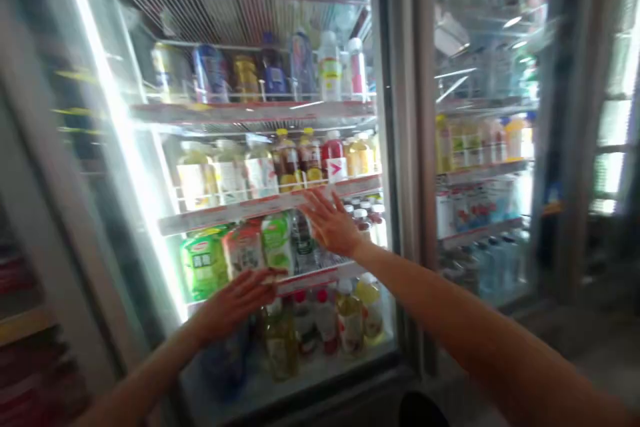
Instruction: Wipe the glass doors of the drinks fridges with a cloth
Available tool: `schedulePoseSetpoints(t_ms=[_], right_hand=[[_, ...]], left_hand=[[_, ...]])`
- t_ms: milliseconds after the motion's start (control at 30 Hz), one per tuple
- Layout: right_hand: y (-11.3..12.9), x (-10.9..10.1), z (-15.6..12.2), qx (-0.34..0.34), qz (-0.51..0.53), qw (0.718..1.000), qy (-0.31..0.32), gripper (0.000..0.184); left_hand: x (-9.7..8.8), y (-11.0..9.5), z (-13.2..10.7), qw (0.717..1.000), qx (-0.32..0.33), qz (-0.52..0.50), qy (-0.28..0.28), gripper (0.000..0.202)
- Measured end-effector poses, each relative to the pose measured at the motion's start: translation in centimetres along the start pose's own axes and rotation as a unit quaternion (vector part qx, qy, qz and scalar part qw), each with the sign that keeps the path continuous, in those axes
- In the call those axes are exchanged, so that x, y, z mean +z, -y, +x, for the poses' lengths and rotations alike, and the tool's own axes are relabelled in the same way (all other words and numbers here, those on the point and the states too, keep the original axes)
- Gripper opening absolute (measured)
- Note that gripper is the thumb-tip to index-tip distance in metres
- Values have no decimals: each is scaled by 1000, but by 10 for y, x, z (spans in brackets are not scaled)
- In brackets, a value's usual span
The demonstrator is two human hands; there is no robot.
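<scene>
Both of my hands reach out in front of a lit drinks fridge. My right hand [333, 223] is open, its fingers spread over the front rail [225, 215] of a middle shelf; contact cannot be made out. Behind it stand a dark bottle [304, 243] and several white-capped bottles. Lower left, my left hand [237, 303] is open and palm down, fingers stretched near the rail of the shelf below. Above that hand sit a green pouch [203, 267], a reddish pouch [244, 250] and another green pouch [278, 243]. Neither hand holds anything.
Higher shelves carry cans and bottles, among them a red drink bottle [334, 153]. Larger bottles, one yellowish [280, 343], stand at the bottom. A metal door post [417, 147] separates a second stocked fridge [483, 213]. A bright light strip [115, 107] runs down the left side.
</scene>
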State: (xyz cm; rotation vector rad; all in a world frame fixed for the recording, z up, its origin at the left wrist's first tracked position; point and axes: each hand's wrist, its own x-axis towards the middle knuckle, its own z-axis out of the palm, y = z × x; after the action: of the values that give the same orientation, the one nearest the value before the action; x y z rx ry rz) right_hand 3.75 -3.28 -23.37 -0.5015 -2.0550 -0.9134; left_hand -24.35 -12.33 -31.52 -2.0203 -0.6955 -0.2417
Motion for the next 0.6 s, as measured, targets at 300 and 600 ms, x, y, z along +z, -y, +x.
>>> schedulePoseSetpoints(t_ms=[300,600], right_hand=[[10,11,-17,-2,-15,999,-31,49],[11,12,-25,-51,-20,998,-30,47]], left_hand=[[-45,46,-24,944,-257,168,-124,58],[-39,36,-52,971,-185,145,-37,43]])
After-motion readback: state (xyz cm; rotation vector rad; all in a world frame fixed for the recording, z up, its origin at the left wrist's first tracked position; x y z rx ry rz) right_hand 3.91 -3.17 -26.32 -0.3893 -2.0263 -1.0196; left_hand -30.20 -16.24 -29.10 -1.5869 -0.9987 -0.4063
